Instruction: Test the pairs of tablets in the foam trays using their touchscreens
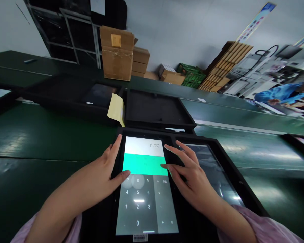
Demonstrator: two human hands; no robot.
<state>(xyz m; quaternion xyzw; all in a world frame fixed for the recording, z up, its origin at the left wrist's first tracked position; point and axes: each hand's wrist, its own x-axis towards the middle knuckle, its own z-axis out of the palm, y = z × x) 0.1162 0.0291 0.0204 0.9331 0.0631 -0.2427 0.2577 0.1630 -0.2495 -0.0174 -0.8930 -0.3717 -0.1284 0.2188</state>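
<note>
— How do the hands look on your feed?

— I see the left hand (103, 168) open, not clenched or grasping. Its fingers are spread, and its thumb rests on the lit screen of a flat black-framed calculator tablet (142, 165), just above the number keys.

— And the right hand?

— I see the right hand (190, 177) open too, with its fingers (171, 162) splayed across the tablet's right edge, one of them reaching the bright green band on the screen.

— Where's the tablet?

— I have it lying flat on a dark green workbench (40, 135), between both hands. A second black-framed tablet (212, 168) lies just beside it, under the right hand. Beyond them sits a shallow black rectangular tray (159, 111), with brown cardboard boxes (117, 54) farther off.
</note>
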